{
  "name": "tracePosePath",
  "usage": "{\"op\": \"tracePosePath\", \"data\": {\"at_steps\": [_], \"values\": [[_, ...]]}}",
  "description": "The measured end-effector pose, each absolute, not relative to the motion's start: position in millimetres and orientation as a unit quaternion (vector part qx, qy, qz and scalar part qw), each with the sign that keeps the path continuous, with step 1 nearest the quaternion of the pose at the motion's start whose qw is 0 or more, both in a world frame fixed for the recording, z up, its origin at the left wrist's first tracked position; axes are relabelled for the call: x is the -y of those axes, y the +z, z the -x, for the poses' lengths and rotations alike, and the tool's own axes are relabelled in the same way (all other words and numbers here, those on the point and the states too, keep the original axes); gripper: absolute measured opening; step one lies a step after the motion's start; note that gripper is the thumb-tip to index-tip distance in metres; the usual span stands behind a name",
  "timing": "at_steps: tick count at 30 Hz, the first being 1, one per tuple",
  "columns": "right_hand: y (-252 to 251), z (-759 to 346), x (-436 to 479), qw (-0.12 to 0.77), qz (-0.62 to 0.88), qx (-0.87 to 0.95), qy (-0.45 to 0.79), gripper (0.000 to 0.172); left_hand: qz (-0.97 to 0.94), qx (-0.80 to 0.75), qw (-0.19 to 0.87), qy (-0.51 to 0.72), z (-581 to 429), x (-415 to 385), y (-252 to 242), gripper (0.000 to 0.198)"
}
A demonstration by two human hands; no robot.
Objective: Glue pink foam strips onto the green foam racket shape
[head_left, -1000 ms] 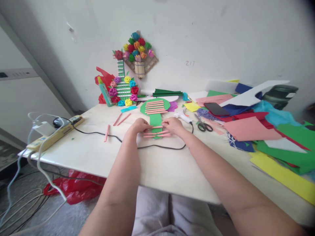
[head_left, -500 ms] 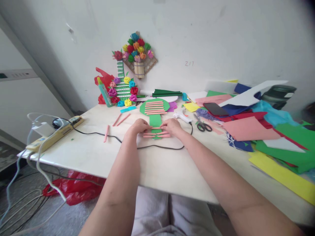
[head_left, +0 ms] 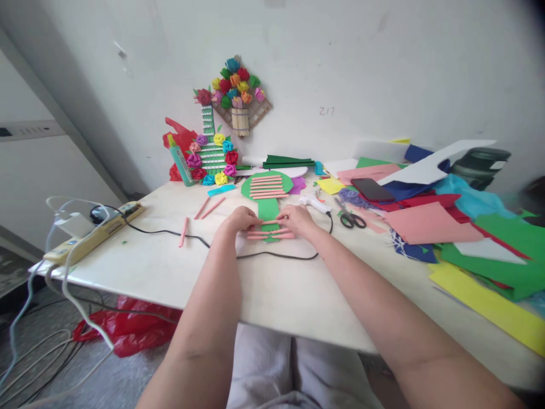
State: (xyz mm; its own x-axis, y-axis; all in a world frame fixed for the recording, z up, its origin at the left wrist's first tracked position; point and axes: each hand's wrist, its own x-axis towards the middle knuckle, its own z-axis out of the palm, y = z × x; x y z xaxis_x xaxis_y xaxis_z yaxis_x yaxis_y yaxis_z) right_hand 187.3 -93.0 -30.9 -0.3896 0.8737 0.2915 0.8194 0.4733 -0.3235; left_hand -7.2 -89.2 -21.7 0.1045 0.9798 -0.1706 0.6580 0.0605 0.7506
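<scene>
While both arms (head_left: 204,301) converge over the near edge of the desk (head_left: 293,301), left hand (head_left: 242,218) and right hand (head_left: 297,218), palms down, pinch a pink stick (head_left: 269,222) across a green cutout (head_left: 268,209), round end toward the back edge.

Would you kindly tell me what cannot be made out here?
Head view: ends of the held pink stick, hidden by the left hand and right hand.
Head view: print on the teal bottle, too small.
Head view: end of the yellow sheet, cut off by the right edge.
</scene>
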Motion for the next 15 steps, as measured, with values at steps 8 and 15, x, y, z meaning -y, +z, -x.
{"op": "tracePosePath", "data": {"at_steps": [8,15], "values": [[-34,-187,91,0.204,0.492,0.846,0.025,0.013,-0.637,-0.608,0.357,0.312,6,97,-16,0.017],[-31,-190,90,0.273,0.481,0.833,0.004,0.010,-0.555,-0.456,0.499,0.485,5,104,-8,0.027]]}}
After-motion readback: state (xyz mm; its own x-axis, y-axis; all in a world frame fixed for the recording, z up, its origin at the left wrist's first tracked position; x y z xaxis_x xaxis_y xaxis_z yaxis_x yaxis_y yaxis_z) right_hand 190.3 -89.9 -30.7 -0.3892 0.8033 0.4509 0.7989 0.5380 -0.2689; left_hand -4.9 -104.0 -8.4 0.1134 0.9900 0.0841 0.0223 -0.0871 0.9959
